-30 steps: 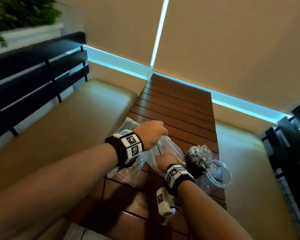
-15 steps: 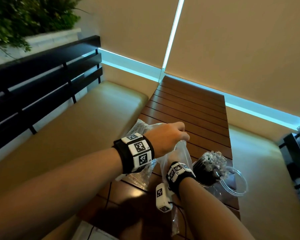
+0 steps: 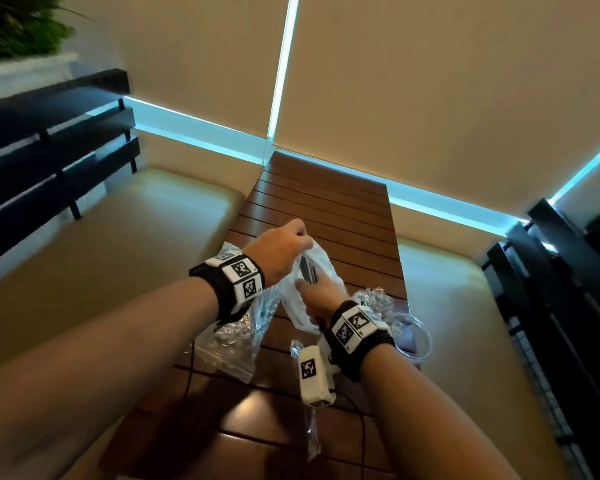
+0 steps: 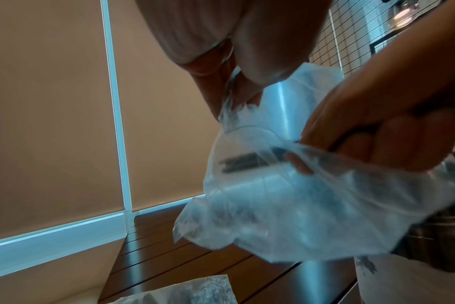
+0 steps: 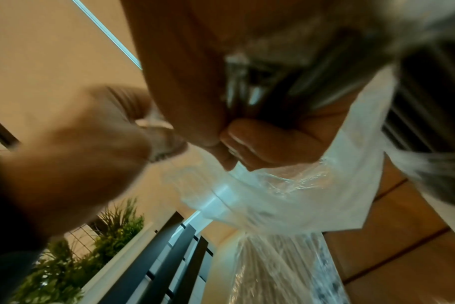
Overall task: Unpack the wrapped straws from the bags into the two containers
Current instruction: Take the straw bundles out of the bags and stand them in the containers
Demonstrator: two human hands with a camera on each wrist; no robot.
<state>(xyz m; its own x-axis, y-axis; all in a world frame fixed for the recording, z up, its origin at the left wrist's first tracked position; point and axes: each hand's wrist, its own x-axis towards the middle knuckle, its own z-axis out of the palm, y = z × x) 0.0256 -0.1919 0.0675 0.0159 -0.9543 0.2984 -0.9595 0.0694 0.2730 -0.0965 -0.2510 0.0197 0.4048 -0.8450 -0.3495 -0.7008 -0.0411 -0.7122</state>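
Far left of the slatted wooden table (image 3: 326, 209): a tan cushioned bench seat (image 3: 118, 237) backed by a dark slatted rail (image 3: 49, 161), a planter with greenery (image 3: 18, 26) above it. On the table's left part, under the left wrist: a clear bag of wrapped straws (image 3: 229, 344), lying flat. Above the table's middle: left hand (image 3: 278, 251), fingers curled, pinching the top edge of a second clear bag (image 3: 312, 292) and holding it up off the wood. Just right of that: right hand (image 3: 321, 296), thrust into the bag's mouth, fingers closed around a bundle of dark wrapped straws (image 4: 243, 165) inside the plastic. Near the table's front edge, below the right wrist: a single wrapped straw (image 3: 312, 441). At the table's right edge: a dark container (image 3: 374, 303) crowded with wrapped straws, upright, and just beside it a clear container (image 3: 418, 336), contents not discernible.
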